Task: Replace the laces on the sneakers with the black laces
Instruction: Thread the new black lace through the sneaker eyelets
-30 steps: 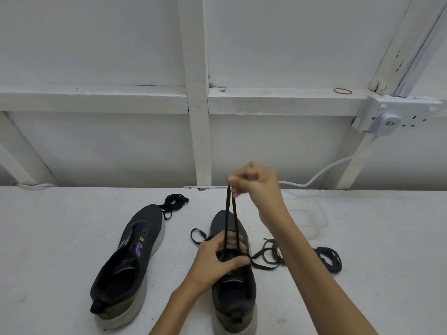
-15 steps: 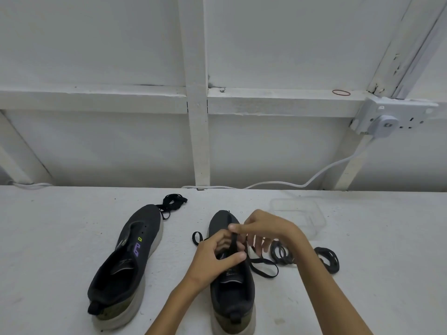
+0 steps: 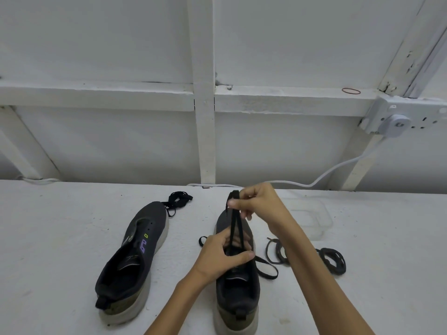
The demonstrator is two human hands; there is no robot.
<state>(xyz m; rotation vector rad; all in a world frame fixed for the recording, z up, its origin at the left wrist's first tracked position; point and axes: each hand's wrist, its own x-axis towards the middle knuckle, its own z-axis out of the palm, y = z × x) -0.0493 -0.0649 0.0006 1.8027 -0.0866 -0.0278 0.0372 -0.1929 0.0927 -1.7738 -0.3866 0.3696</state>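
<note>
Black lace [image 3: 232, 223] stands now as two tight strands, going up from the front eyelets of the right sneaker [image 3: 238, 296] to my right hand [image 3: 257, 204]. Half a second ago this hand was down at the shoe, close to my left hand [image 3: 221, 258]; a second ago it was high, with the lace stretched. Now it is up again, but less high, and pinches both strands between thumb and fingers, with a short end sticking out over the thumb. I judge that I took a new hold lower on the lace and am drawing more of it through, so the lacing of this shoe is only at its first holes.

My left hand grips the right sneaker at the eyelets, thumb across the tongue, fingers curled on the other side. The rest of the lace lies in a flat loop on the table [image 3: 60, 238], just beside the shoe. The left sneaker [image 3: 131, 259] has open eyelets and no lace; a bundle of laces [image 3: 179, 199] lies at its toe, and a coil of lace [image 3: 332, 259] is near my right forearm.
</note>
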